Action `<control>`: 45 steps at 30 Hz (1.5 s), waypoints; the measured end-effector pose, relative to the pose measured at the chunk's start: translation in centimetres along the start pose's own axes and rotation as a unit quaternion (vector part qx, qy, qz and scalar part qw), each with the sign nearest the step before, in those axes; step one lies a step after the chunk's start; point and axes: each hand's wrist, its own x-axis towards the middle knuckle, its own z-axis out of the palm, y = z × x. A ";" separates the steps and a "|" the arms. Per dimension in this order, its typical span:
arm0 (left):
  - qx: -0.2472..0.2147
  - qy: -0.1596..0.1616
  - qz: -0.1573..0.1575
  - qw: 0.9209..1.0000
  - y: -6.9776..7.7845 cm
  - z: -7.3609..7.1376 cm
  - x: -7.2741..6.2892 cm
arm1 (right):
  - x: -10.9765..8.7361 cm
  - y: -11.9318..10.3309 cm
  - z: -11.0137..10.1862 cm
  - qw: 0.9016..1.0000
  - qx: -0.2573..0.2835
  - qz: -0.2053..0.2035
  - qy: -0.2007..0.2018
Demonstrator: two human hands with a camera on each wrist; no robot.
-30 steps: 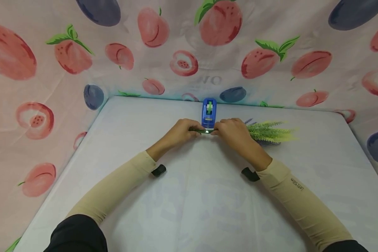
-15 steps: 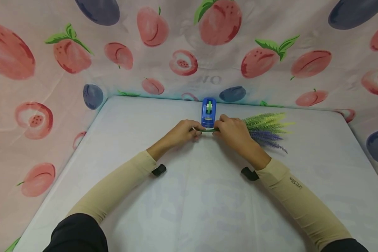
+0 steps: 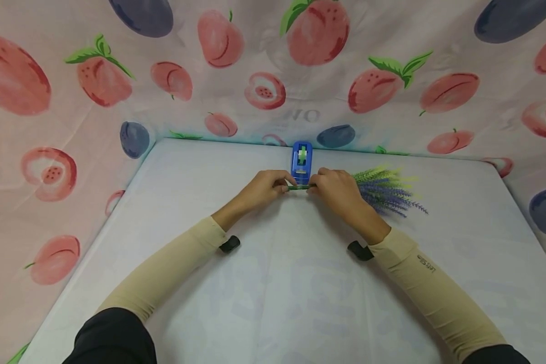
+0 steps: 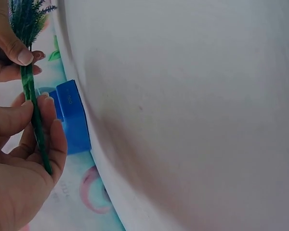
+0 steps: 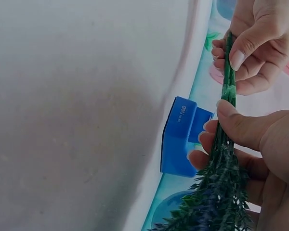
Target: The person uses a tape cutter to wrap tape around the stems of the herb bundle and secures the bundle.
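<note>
A bunch of artificial flowers (image 3: 387,191), with purple lavender-like and yellow-green sprigs, lies sideways between the two hands, heads to the right. My left hand (image 3: 266,187) pinches the lower ends of its green stems (image 4: 37,127) between thumb and fingers. Closer to the flower heads, my right hand (image 3: 338,189) grips the same stems with thumb and fingers. Between the hands, a shiny band of clear tape (image 5: 228,90) wraps the stems. Just behind the fingertips stands a blue tape dispenser (image 3: 302,161) with a green hub; its near end is partly hidden.
The white-covered table (image 3: 273,283) extends around both arms. Along its far edge rises a fruit-patterned cloth (image 3: 264,50), which also covers the sides. A dark strap piece (image 3: 229,245) sits beneath each wrist.
The bunch has rolled about its stems, bringing the purple sprigs from underneath round to the front. Both hands stay nearly in place, and the dispenser has not moved.
</note>
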 end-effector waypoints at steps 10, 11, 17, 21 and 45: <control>0.030 -0.003 0.014 0.999 -0.2 -0.1 0.2 | 0.4 0.4 0.3 0.999 0.034 0.014 -0.011; 0.034 -0.002 0.020 0.999 -0.2 -0.1 0.3 | 0.4 0.4 0.3 0.999 0.038 0.015 -0.013; 0.038 0.007 0.035 0.999 -0.4 -0.3 0.4 | 0.5 0.5 0.3 0.997 0.062 0.027 -0.034; 0.027 0.008 0.026 0.999 -0.4 -0.4 0.3 | 0.6 0.6 0.4 0.995 0.073 0.038 -0.050; 0.054 -0.007 0.008 0.999 -0.3 -0.2 0.8 | 0.4 1.1 0.9 0.999 0.034 0.016 -0.010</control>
